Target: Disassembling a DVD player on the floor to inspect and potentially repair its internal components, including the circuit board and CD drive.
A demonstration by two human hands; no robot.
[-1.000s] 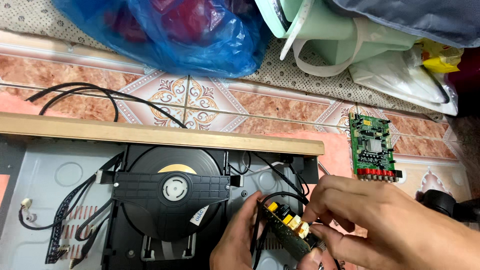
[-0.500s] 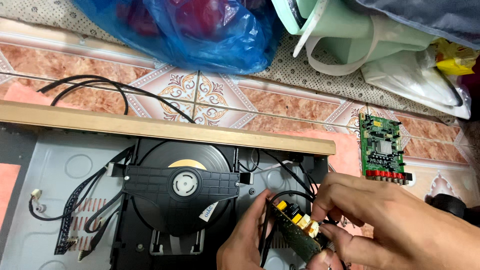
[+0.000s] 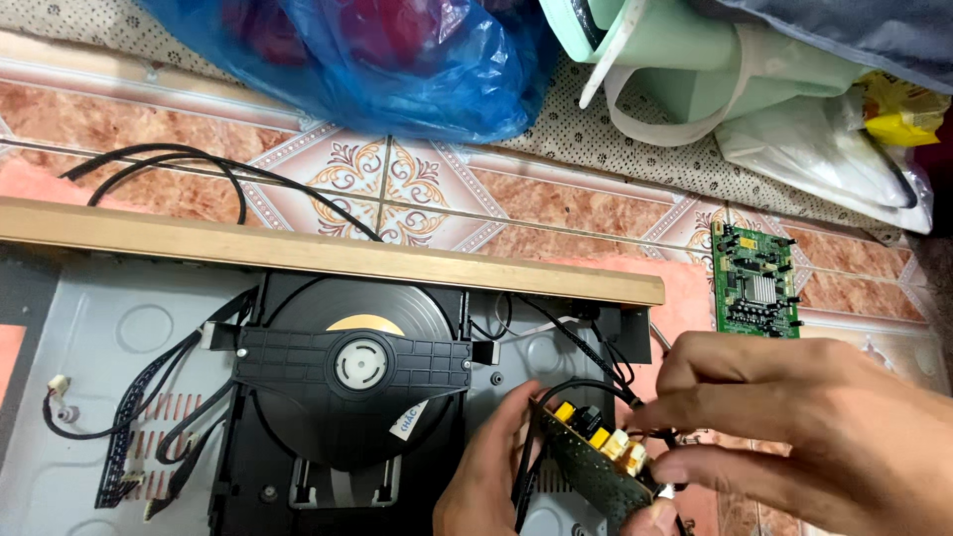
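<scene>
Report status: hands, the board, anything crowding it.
Left hand and right hand both gripping small circuit board, tilted over open disc player chassis. Black wires loop close around it. Second green board lies apart on tiled floor.

You see a bright picture with soft, even light, and no strong shadows fall on the tiled floor (image 3: 556, 203). The blue plastic bag (image 3: 397, 60) shines with small white spots of glare. The grey metal chassis (image 3: 119, 328) looks pale and flat. Your right hand (image 3: 794, 427) is a little blurry at the near edge. The green circuit board (image 3: 756, 281) looks sharp. The far right corner is dark.
</scene>
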